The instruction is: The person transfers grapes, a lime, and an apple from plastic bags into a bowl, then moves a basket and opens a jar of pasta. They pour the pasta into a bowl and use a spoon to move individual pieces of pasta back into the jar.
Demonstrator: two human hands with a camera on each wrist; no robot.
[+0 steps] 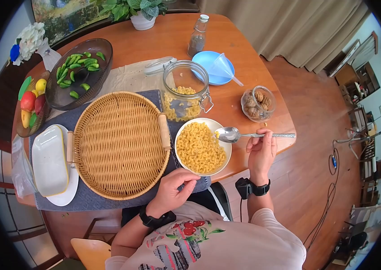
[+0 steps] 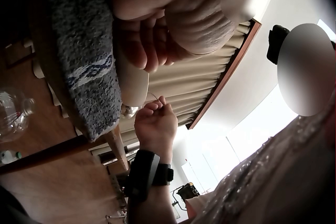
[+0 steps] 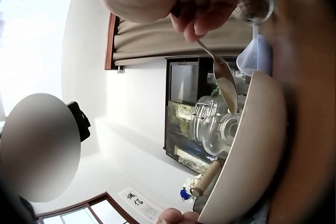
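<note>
A white bowl (image 1: 201,146) full of yellow macaroni stands at the table's front edge. The right hand (image 1: 261,153) pinches the handle of a metal spoon (image 1: 230,135), whose head is over the bowl's right rim; in the right wrist view the spoon (image 3: 223,77) hangs from the fingers of the right hand (image 3: 184,3). The left hand (image 1: 177,186) touches or nearly touches the bowl's front rim, fingers loosely bent; the left wrist view shows the left hand (image 2: 173,24) beside the bowl (image 2: 132,79). Behind the bowl, an open glass jar (image 1: 182,96) is partly filled with macaroni.
Left of the bowl lies a round wicker tray (image 1: 120,144) on a blue-grey cloth (image 1: 152,96). Beyond are a blue plate (image 1: 219,67) with a funnel, a glass bottle (image 1: 197,38) and a glass dish of walnuts (image 1: 258,105). White dishes (image 1: 50,157) and a pepper platter (image 1: 98,81) stand left.
</note>
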